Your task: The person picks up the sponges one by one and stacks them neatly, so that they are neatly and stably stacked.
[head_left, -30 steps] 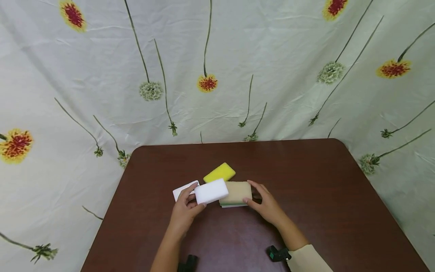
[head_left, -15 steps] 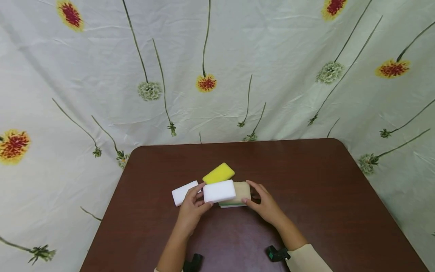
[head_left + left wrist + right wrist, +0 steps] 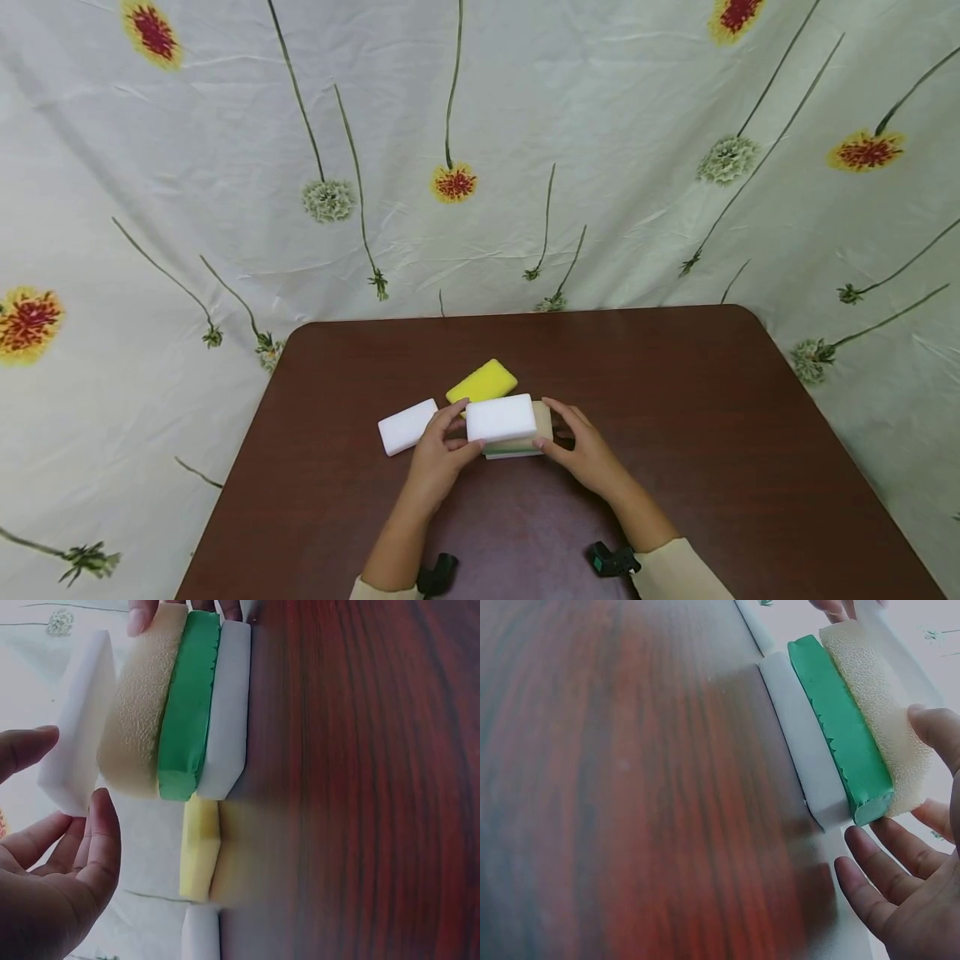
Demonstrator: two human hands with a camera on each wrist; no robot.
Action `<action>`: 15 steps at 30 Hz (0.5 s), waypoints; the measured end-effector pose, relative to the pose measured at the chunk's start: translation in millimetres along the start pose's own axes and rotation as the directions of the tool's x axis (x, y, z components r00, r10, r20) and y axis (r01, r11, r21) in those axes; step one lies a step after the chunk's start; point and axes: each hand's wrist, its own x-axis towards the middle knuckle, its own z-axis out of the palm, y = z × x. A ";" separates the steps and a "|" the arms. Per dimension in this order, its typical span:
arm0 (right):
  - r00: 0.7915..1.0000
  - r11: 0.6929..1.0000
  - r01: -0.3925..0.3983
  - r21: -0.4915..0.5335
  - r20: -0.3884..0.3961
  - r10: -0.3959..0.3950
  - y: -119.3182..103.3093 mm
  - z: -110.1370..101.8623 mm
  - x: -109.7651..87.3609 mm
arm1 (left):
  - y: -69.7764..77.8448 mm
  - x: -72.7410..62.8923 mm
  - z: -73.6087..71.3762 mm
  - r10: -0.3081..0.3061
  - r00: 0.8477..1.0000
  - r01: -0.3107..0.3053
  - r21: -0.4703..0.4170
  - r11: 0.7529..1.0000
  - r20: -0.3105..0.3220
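Observation:
My left hand (image 3: 435, 467) pinches a white sponge (image 3: 497, 417) by its left end, thumb on the near side and fingers on the far side. That sponge overlaps the top of a stack; in the left wrist view it leans close over the beige sponge (image 3: 142, 705). Below the beige one lie a green block (image 3: 187, 712) and another white sponge (image 3: 231, 712) at the bottom, on the table. My right hand (image 3: 596, 458) holds the beige sponge's right end between thumb and fingers, with its lower fingers beside the green block's end in the right wrist view.
A yellow sponge (image 3: 482, 380) lies just behind the stack. Left of it, a loose white sponge (image 3: 407, 427) rests on the brown wooden table (image 3: 675, 392). A flower-print cloth (image 3: 622, 150) hangs behind the table's far edge.
My left hand has moved right with the white sponge, which now covers most of the beige sponge and has turned straighter. The loose white sponge at left is more exposed. My right hand stays put.

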 end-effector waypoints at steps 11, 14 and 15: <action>1.000 1.000 0.015 -0.004 0.007 -0.015 -0.2 -1.4 -0.5 | -0.2 6.8 11.4 0.041 0.999 -0.043 0.073 0.996 0.028; 1.000 1.000 0.013 -0.005 0.009 -0.013 0.2 -1.2 -0.3 | 0.5 7.8 13.7 0.060 0.998 -0.063 0.106 0.992 0.026; 1.000 1.000 0.013 -0.004 0.008 -0.013 0.6 -1.0 0.1 | 0.3 8.4 14.3 0.067 0.997 -0.069 0.122 0.990 0.024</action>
